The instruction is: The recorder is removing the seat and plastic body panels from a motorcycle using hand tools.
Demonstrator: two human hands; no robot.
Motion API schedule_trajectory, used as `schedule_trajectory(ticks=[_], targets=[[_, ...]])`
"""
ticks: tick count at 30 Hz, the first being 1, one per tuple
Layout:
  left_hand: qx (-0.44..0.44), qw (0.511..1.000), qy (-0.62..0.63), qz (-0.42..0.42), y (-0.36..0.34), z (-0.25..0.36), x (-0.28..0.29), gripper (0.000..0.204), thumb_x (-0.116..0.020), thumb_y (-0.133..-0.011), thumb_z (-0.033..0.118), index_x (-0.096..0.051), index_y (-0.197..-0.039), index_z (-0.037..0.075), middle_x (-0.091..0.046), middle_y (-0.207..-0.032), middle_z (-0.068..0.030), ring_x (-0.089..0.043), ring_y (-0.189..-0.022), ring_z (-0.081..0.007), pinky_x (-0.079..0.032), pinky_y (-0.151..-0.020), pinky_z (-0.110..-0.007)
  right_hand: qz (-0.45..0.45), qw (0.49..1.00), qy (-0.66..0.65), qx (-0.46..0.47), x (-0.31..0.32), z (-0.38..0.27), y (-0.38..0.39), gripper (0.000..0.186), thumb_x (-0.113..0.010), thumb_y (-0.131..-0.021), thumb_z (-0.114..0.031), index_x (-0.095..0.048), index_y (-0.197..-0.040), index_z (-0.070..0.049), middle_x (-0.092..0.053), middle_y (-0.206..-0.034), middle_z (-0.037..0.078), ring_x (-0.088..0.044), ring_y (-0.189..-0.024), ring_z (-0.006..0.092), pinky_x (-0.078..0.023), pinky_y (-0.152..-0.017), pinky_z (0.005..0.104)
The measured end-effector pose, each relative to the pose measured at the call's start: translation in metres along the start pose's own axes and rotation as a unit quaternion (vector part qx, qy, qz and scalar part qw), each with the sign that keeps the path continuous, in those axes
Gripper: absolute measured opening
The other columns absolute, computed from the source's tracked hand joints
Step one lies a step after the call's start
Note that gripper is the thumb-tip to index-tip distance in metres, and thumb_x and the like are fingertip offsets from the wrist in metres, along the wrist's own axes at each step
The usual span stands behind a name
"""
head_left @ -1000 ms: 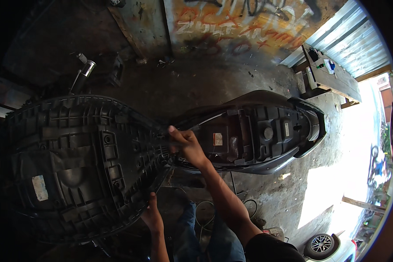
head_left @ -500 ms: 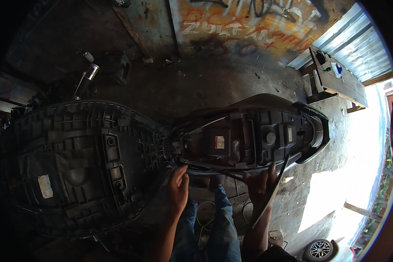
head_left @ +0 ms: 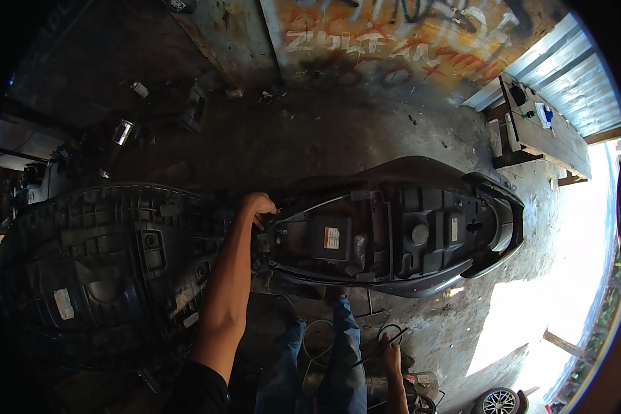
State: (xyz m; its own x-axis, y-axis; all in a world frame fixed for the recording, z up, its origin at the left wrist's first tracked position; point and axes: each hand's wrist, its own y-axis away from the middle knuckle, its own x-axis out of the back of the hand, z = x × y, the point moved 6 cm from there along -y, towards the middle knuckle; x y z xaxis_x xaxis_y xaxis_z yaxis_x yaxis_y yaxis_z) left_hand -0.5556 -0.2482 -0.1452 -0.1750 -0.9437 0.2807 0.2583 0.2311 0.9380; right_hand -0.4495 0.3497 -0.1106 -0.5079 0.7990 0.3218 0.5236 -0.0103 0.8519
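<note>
A scooter stands below me with its black seat point(head_left: 103, 269) flipped up to the left, ribbed underside showing. The open under-seat compartment point(head_left: 393, 234) lies to the right, holding a dark box with a white label. My left hand point(head_left: 257, 205) reaches up from the lower edge. Its fingers are curled at the hinge between the seat and the compartment. My right hand point(head_left: 392, 355) hangs low beside my knee, fingertips at a thin black cable loop point(head_left: 388, 332) near the floor. Whether it grips the cable is unclear.
A painted rusty metal wall point(head_left: 393, 41) closes the far side. A wooden bench point(head_left: 541, 131) with small items stands at the upper right by corrugated sheeting. A small wheel point(head_left: 498, 400) lies at the lower right. Engine parts point(head_left: 121, 131) sit at the upper left.
My left hand has moved up from beside my knees to the seat hinge. My right hand has dropped from the scooter's near edge down toward the floor.
</note>
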Motion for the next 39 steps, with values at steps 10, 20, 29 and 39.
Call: schedule_trajectory(ticks=[10, 20, 29, 39], targets=[[-0.052, 0.993, -0.104, -0.023, -0.029, 0.006, -0.007, 0.044, -0.066, -0.089, 0.018, -0.060, -0.126, -0.004, -0.060, -0.133, -0.0203, -0.068, -0.104, -0.0328, -0.063, -0.079, -0.043, -0.012, 0.956, 0.285, 0.062, 0.025, 0.133, -0.089, 0.060, -0.049, -0.101, -0.050, -0.063, -0.071, 0.000, -0.058, -0.061, 0.003, -0.059, -0.061, 0.0162, -0.045, -0.056, 0.0372], [0.053, 0.992, 0.000, -0.117, -0.048, -0.013, -0.011, 0.037, -0.070, -0.084, 0.020, -0.067, -0.115, -0.001, -0.070, -0.113, -0.0142, -0.070, -0.096, -0.0258, -0.059, -0.083, -0.040, -0.080, 0.994, 0.031, -0.062, 0.021, 0.095, -0.084, 0.066, -0.044, -0.101, -0.058, -0.066, -0.072, -0.003, -0.060, -0.062, -0.002, -0.056, -0.062, 0.0100, -0.046, -0.057, 0.0377], [-0.038, 0.996, 0.048, -0.060, -0.025, 0.003, -0.010, 0.044, -0.066, -0.084, 0.025, -0.066, -0.126, 0.013, -0.063, -0.129, -0.0071, -0.063, -0.111, -0.0248, -0.057, -0.085, -0.041, -0.063, 0.972, 0.228, 0.001, 0.011, 0.066, -0.090, 0.069, -0.033, -0.102, -0.056, -0.067, -0.082, 0.000, -0.065, -0.069, 0.025, -0.071, -0.072, 0.0311, -0.049, -0.064, 0.0490], [-0.201, 0.957, 0.131, 0.165, -0.027, 0.049, -0.011, 0.027, -0.062, -0.097, 0.024, -0.064, -0.116, 0.005, -0.072, -0.100, -0.0127, -0.071, -0.086, -0.0249, -0.055, -0.068, -0.040, -0.049, 0.990, 0.130, 0.019, 0.024, 0.085, -0.095, 0.070, -0.038, -0.101, -0.057, -0.068, -0.078, 0.002, -0.066, -0.065, 0.017, -0.068, -0.067, 0.0235, -0.049, -0.061, 0.0433]])
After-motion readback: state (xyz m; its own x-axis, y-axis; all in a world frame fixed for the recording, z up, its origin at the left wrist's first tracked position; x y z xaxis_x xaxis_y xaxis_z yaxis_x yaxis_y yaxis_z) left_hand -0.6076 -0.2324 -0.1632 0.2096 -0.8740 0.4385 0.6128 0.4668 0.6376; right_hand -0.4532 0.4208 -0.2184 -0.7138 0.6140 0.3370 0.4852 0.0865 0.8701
